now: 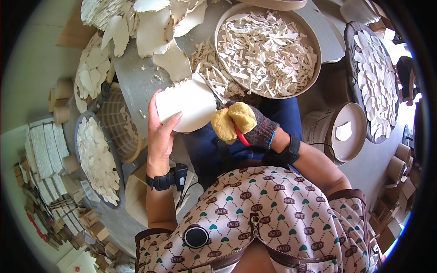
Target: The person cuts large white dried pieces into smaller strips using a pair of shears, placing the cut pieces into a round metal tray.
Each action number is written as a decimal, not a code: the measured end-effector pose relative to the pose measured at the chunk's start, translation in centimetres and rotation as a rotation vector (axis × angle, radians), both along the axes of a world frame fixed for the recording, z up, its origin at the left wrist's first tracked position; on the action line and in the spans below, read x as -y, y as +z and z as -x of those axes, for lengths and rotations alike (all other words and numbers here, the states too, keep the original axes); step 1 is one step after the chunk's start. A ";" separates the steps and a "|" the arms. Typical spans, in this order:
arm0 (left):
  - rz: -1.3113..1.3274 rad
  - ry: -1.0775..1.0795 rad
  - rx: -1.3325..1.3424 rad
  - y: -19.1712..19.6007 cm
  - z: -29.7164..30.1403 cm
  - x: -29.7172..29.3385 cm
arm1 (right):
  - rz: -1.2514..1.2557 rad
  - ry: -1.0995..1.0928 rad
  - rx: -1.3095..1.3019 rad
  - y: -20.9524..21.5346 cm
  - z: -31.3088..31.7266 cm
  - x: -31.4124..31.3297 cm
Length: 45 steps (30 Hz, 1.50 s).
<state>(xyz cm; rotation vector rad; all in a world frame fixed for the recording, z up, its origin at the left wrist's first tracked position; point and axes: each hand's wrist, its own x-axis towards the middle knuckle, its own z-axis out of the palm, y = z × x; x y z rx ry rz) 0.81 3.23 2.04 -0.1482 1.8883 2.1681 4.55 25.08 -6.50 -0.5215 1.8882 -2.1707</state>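
Note:
My left hand (165, 123) grips a smooth, flat white piece (189, 102) by its lower left edge, thumb on top. A pair of scissors (241, 134) with red handles is in my right hand (264, 123), which wears a dark knitted glove. Yellow foam padding (234, 120) wraps the scissor handles and hides part of the fingers. The scissor blades (213, 88) reach up along the white piece's right edge. Just beyond it, a rough-edged off-white sheet (173, 61) lies on the grey table.
A large round tub (317, 63) full of white trimmings stands beyond my right hand, with loose scraps (209, 63) beside it. Stacked rough sheets (150, 29) lie at the far left. Trays of white pieces (98, 159) (373, 82) flank me. At right is a bucket (332, 136).

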 end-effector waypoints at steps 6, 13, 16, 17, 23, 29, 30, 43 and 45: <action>0.022 -0.036 0.061 0.0 0.2 0.5 | 0.245 0.087 0.420 1.5 -0.7 -0.1; 0.047 -0.139 0.000 0.2 1.1 1.6 | 0.593 0.168 0.468 0.3 0.0 0.4; 0.058 -0.209 -0.036 0.2 1.4 2.3 | 0.797 0.283 0.605 0.8 0.2 -0.1; 0.035 -0.192 -0.004 0.2 1.4 2.3 | 0.660 0.247 0.594 0.9 0.1 -0.2; -0.068 0.259 -0.062 -2.2 0.5 0.5 | 0.152 0.288 0.214 1.3 -0.4 0.0; -0.045 0.151 -0.071 -2.0 1.2 0.4 | 0.432 0.263 0.552 -0.1 -1.7 0.2; -0.038 0.135 -0.070 -2.0 1.3 0.5 | 0.433 0.237 0.562 -0.4 -1.8 0.5; -0.041 0.129 -0.040 -1.5 1.9 0.5 | -0.100 0.105 -0.016 -0.1 -1.6 -0.2; -0.046 0.102 -0.023 -1.6 2.1 0.8 | -0.130 0.124 -0.012 -0.5 -1.5 -0.2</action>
